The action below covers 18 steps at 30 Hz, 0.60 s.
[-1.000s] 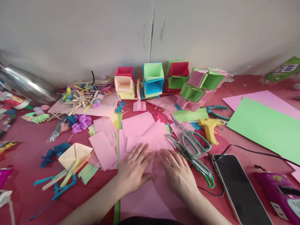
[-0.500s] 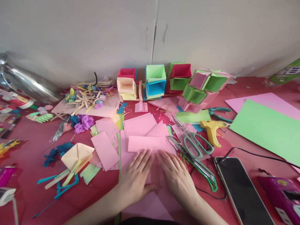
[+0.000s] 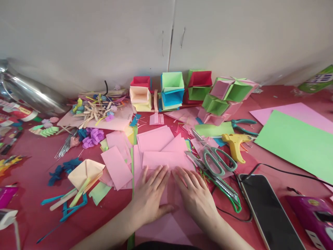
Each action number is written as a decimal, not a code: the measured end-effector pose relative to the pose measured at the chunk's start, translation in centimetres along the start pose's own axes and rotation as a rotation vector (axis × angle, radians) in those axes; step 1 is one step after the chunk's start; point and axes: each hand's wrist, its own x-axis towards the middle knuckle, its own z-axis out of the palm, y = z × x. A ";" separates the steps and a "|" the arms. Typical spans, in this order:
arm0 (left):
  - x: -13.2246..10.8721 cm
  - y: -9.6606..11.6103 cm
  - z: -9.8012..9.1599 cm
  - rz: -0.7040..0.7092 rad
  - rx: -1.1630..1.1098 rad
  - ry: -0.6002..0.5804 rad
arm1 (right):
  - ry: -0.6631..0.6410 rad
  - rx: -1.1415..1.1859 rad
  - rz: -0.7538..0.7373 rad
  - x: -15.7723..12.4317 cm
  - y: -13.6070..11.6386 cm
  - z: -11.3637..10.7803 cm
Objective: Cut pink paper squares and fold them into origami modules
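Observation:
A folded strip of pink paper [image 3: 162, 159] lies crosswise in front of me on larger pink sheets [image 3: 166, 231]. The fingertips of my left hand [image 3: 153, 194] press flat along its near edge, fingers stretched out and slightly apart. Beside it my right hand [image 3: 195, 196] lies the same way, its fingertips on the right part of that edge. Neither hand grips anything. More pink paper pieces [image 3: 156, 137] lie just beyond the strip, and a loose pink rectangle [image 3: 117, 167] rests to the left. My hands cover part of the paper beneath.
Scissors [image 3: 213, 159], a green box cutter [image 3: 226, 194], a yellow glue gun [image 3: 238, 144] and a phone [image 3: 270, 208] lie to the right. Folded paper boxes [image 3: 173, 90] stand at the back. Craft sticks [image 3: 95, 113], paper flowers [image 3: 93, 137] and a metal jug [image 3: 33, 92] are on the left.
My left hand's fingers have spread a little, the outer finger moving left along the strip's edge. My right hand has barely moved.

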 end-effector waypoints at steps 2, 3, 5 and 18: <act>0.0 -0.1 0.2 -0.022 0.011 0.018 | -0.006 -0.002 0.000 -0.1 0.0 0.0; -0.1 -0.2 0.3 -0.035 0.021 0.030 | -0.008 -0.003 0.000 -0.1 0.0 0.0; -0.4 -0.5 0.5 -0.059 0.048 0.050 | -0.005 -0.006 -0.006 -0.3 0.0 0.0; -0.7 0.0 0.0 -0.116 0.125 0.090 | 0.007 0.070 -0.082 -0.8 0.4 -0.4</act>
